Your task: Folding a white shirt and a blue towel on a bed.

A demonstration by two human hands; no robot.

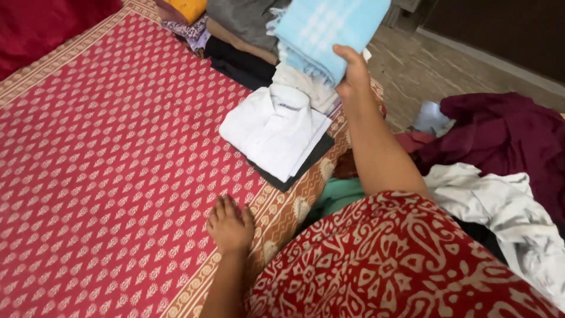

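My right hand [354, 73] is raised over the far edge of the bed, shut on a folded light blue checked cloth [326, 29]. Just below it lies a cream folded garment [303, 82]. Beside that, a folded white shirt [273, 126] rests on a dark folded garment [309, 162]. My left hand [229, 227] lies flat, palm down, on the red patterned bedsheet [106, 153] near its brown border, holding nothing.
Folded clothes in grey, black, tan, yellow and purple [235, 35] are stacked along the bed's top edge. Off the bed at the right lie loose clothes: a maroon garment [506, 135], a white-grey one [500, 206] and a teal one [338, 197]. Tiled floor [424, 65] lies beyond.
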